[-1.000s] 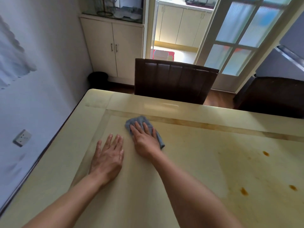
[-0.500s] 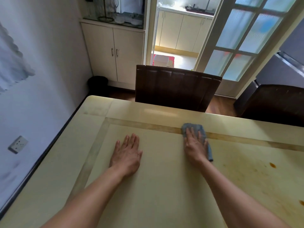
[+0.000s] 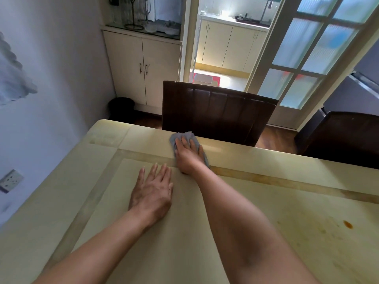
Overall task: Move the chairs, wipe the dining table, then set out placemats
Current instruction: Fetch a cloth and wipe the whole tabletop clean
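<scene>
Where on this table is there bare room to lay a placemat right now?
Bare: the strip between the left hand and the wall-side edge of the table; the far border right of the right hand. The near right is free but carries a brown stain. Crowded: the middle, under both hands and the cloth.
</scene>
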`<state>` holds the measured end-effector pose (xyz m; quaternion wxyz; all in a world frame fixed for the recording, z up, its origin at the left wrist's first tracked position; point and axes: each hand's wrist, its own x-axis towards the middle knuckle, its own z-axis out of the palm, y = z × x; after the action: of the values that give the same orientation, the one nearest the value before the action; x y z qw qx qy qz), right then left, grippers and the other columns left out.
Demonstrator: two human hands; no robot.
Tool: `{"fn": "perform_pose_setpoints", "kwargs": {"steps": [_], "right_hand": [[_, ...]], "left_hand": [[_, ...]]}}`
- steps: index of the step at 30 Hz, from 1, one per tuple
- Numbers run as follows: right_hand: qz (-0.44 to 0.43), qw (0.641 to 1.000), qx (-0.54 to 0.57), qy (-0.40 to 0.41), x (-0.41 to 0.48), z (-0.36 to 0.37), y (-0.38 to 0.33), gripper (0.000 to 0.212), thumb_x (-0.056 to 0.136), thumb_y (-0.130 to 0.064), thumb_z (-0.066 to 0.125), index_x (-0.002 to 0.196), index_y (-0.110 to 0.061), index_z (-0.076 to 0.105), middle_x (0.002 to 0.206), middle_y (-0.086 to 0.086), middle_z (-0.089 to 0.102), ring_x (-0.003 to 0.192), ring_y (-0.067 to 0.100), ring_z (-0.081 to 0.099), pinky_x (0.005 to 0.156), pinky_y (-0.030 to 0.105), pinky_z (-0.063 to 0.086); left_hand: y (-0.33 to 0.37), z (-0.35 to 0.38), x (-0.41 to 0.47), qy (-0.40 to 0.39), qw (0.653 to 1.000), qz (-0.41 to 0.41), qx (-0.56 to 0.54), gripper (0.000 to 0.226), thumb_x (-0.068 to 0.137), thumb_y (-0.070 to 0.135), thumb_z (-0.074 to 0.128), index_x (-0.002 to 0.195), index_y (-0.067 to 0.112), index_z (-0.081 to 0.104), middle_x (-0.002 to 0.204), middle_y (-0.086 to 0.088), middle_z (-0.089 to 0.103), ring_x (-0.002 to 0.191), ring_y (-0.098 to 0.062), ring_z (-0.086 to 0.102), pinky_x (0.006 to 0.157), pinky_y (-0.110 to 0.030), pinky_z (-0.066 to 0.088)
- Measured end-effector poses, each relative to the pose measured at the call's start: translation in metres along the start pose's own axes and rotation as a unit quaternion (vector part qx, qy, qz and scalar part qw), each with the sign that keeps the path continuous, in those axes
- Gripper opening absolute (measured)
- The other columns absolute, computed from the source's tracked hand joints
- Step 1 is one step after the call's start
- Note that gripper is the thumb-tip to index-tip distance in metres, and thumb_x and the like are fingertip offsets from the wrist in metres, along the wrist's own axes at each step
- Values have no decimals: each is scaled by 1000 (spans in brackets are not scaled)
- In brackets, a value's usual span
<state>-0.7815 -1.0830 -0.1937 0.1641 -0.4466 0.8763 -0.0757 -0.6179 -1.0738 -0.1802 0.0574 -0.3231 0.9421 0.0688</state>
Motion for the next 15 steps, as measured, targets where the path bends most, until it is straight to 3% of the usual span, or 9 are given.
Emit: {"fn": "perform_pose_setpoints", "kwargs": {"steps": [6,11,15], "right_hand": [[78,995,-34,59,-9,-26,97,63,96,-16,33,151,-21,3,159,-1,-2,146,25,-5,117,49,6],[176,982,11,68,-42,-42,188,53,101,-26,20,152,-25,2,160,-4,-6,147,22,-8,118,51,-1],[258,963,23,73,-62,-44,219,50,102,-30,14,152,-27,6,160,-8,-7,147,19,-8,117,49,-5]], "left_hand": [[44,8,23,-62,997,43,-33,55,102,37,9,151,21,-9,159,5,-14,147,-14,-16,118,-40,-12],[45,12,24,-68,997,38,-19,55,102,35,9,151,20,-9,159,5,-14,147,-14,-13,118,-40,-10],[49,10,25,-67,997,33,-29,55,102,35,10,152,21,-7,160,5,-12,147,-13,-11,118,-39,-9]]}}
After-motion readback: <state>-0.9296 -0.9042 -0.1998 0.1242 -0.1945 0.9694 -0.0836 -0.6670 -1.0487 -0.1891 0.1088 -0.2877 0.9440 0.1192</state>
